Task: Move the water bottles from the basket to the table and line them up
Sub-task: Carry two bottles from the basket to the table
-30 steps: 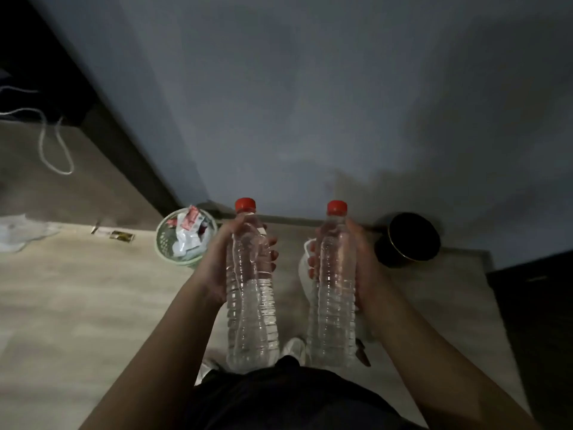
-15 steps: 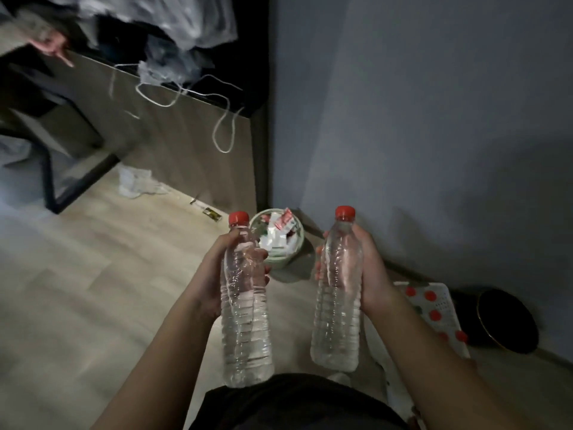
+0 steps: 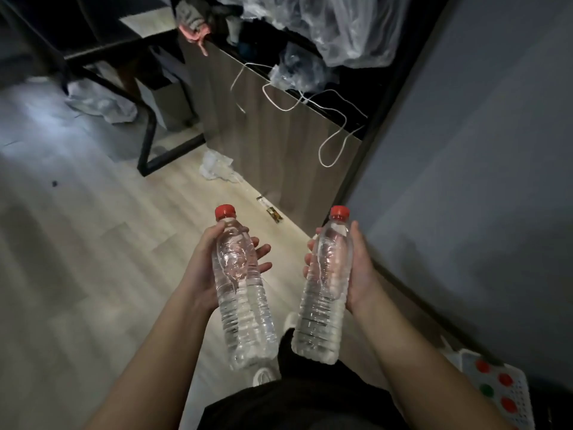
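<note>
Two clear water bottles with red caps are held upright in front of me above the floor. My left hand point(image 3: 201, 268) grips the upper half of the left bottle point(image 3: 242, 293). My right hand point(image 3: 359, 268) grips the upper half of the right bottle point(image 3: 325, 293). The white basket point(image 3: 514, 395), with several red caps and a green one showing in it, sits at the bottom right corner by the wall. A dark table frame point(image 3: 148, 131) with a light top stands at the upper left.
A wood-sided cabinet point(image 3: 288, 150) with white cords, clothes and plastic bags on top stands ahead beside the grey wall point(image 3: 465, 181). Crumpled plastic point(image 3: 217, 166) and small litter lie on the wooden floor at the cabinet's foot.
My view has swung left, away from the wall toward the cabinet and table. The green bin and black bin have left the frame. Both hands still hold their bottles.
</note>
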Motion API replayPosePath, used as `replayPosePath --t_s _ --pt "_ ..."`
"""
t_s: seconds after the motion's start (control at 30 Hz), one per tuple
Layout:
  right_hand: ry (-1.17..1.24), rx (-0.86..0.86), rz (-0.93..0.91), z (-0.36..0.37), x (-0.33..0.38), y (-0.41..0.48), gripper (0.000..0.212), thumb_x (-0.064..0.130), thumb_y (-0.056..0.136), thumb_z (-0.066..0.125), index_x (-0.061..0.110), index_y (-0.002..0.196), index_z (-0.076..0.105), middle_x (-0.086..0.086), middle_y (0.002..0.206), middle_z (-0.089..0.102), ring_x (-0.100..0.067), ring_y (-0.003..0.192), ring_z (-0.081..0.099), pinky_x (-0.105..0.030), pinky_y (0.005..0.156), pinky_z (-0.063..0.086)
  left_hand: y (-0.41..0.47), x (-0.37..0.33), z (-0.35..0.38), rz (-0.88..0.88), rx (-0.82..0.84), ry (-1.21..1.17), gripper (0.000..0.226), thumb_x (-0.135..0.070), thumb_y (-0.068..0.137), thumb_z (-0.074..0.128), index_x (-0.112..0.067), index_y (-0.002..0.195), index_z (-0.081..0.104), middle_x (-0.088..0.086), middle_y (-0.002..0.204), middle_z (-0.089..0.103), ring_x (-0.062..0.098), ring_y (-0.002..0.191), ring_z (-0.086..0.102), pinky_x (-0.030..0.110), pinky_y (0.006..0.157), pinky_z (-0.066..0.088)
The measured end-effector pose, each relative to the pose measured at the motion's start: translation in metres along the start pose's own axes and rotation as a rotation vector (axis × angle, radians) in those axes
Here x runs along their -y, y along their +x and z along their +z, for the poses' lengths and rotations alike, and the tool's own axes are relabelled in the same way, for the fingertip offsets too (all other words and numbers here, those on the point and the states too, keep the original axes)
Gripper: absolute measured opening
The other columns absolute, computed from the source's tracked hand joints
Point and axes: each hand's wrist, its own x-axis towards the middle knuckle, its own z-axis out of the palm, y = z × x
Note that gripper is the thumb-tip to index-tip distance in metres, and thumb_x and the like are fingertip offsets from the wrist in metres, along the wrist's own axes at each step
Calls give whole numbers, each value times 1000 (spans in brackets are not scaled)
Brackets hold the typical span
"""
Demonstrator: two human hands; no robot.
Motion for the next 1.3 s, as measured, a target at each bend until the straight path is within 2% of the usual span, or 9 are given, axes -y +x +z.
replayPosePath --t_s 0.17,0.37,0.53,0.67,0.9,1.03,1.13,1.23,1.3 --pt "-49 26 83 32 0 48 54 62 83 53 11 98 63 -8 80 65 -23 64 62 -34 65 52 22 -26 -25 58 -18 -76 32 -43 87 52 -12 88 62 10 83 64 37 99 65 64 98 41" --pt "-23 95 112 82 13 127 50 57 80 52 10 89 66 -11 84 69 -30 78 70 -41 72 59 66 -76 -45 209 -61 -145 57 -43 52 84 -13 95 63 9 81 67 34 87 69 53 83 55" --pt "-79 184 201 132 35 197 49 57 83 50 10 89 63 -12 84 68 -24 67 66 -32 62 56 101 -134 -54 230 -170 -161 31 -41 85 53 -12 92 63 10 82 64 25 69 67 37 66 58" --pt "-138 255 236 169 45 244 43 52 75 58 10 85 61 -10 75 62 -21 58 60 -29 58 52 125 -172 -63 280 -165 -126 37 -42 70 69 -12 90 64 10 82 63 24 66 66 34 63 56" --pt "-151 260 269 219 46 301 41 51 83 52 11 79 61 -8 70 60 -20 55 58 -28 55 49 153 -222 -93 343 -184 -183 57 -41 48 86 -9 90 63 12 77 62 26 62 63 33 60 54" --pt "-186 268 266 248 38 331 42 51 82 53 9 81 60 -9 70 60 -21 53 58 -29 55 50 170 -255 -119 353 -199 -210 39 -41 65 74 -10 86 64 11 77 61 26 61 62 33 60 53" --pt "-231 274 262 276 24 359 47 52 69 68 9 84 61 -10 72 60 -23 54 59 -31 57 50 186 -287 -145 334 -226 -220 32 -39 80 55 -9 89 62 11 75 62 25 59 63 32 57 54" --pt "-227 268 271 314 7 389 47 51 67 70 9 87 62 -12 75 60 -25 57 60 -32 59 51 200 -328 -174 324 -223 -174 37 -41 70 67 -9 89 62 11 75 63 25 61 64 32 58 56" --pt "-217 269 272 346 -8 409 45 51 70 68 9 87 62 -11 75 60 -24 58 59 -32 58 50 208 -359 -196 294 -220 -157 32 -39 74 63 -10 87 62 11 75 63 25 61 64 30 58 54"
